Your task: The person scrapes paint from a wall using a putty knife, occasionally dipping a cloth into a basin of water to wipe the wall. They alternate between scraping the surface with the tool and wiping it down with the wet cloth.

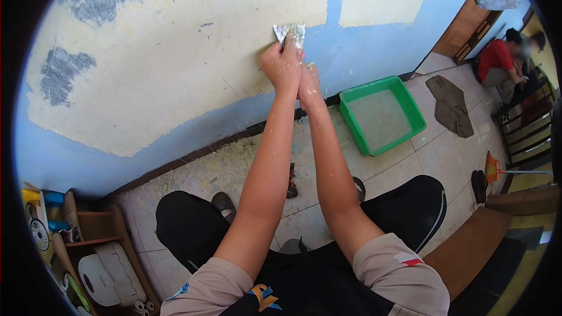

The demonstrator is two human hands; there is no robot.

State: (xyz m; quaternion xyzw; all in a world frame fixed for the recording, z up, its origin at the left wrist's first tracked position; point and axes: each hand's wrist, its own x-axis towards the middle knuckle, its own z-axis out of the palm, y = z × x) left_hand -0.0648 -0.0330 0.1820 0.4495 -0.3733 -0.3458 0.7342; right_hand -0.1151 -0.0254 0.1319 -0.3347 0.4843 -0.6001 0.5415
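A metal scraper (291, 33) with a speckled blade is pressed near the wall (193, 52), where cream and grey patches meet blue paint. My left hand (282, 65) is wrapped round the scraper's handle, with one finger stretched along it toward the blade. Just to the right and lower, my right hand (309, 85) is closed against the left one at the handle's lower end. Its fingers are partly hidden. Pale specks cover both hands. A green basin (346, 112) holding cloudy liquid stands on the floor to the right of my forearms.
A brown cloth (449, 105) lies on the tiled floor (374, 175) beyond the basin. Two people (494, 61) sit at the far right near a dark rack (533, 131). An orange dustpan (492, 167) is below them. Wooden shelves (93, 228) stand at lower left.
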